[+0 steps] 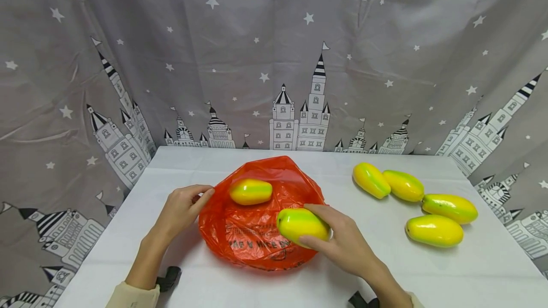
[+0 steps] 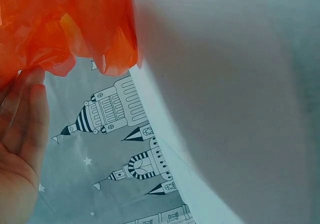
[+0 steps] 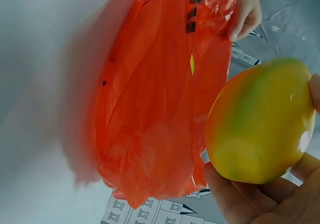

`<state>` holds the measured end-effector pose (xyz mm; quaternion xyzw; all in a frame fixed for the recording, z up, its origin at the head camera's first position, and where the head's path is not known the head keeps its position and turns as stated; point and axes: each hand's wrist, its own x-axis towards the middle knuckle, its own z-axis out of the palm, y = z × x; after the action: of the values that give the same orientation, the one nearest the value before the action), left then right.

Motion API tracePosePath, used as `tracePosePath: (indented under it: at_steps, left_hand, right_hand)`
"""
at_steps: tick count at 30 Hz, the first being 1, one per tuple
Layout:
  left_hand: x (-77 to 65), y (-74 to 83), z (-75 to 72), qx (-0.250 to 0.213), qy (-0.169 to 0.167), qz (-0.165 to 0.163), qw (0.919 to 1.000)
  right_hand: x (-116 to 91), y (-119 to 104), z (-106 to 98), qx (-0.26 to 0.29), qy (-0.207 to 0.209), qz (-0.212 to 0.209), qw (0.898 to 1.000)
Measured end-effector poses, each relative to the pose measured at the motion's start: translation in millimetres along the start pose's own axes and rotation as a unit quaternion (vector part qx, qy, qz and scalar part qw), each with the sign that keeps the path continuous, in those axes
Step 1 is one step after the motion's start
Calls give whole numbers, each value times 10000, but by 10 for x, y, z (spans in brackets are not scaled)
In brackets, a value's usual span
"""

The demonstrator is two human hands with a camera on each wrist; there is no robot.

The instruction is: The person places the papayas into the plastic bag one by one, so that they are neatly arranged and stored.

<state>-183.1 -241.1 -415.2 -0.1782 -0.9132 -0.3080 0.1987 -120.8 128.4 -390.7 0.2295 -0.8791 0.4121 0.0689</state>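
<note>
A red plastic bag (image 1: 257,255) with dark printing lies on the white table, its mouth spread wide. My left hand (image 1: 181,208) pinches the bag's left rim between thumb and fingers; in the left wrist view its fingers (image 2: 35,109) reach up to the film. One yellow-green mango (image 1: 250,191) rests inside the bag toward the back left. My right hand (image 1: 342,236) grips another mango (image 1: 301,226) over the bag's right front part. In the right wrist view the held mango (image 3: 260,121) sits between thumb and fingers, beside the bag's side (image 3: 150,119).
Several more mangoes (image 1: 434,230) lie on the table (image 1: 342,274) to the right of the bag, close together. A grey curtain (image 1: 265,37) with castles and stars hangs behind the table and down its sides.
</note>
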Motion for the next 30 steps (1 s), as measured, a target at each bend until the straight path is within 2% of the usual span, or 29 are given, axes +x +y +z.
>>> tracePosePath:
  at_steps: [6, 15, 30]
  left_hand:
    - [7, 6, 9, -18, 89, 148, 9998]
    - [12, 18, 18, -17, 35, 132, 9999]
    - [4, -17, 32, 33, 111, 202, 9997]
  right_hand:
    - [32, -5, 65, 55, 8, 30, 10000]
    - [117, -73, 150, -96, 63, 186, 9998]
    - [286, -244, 260, 20, -74, -32, 10000]
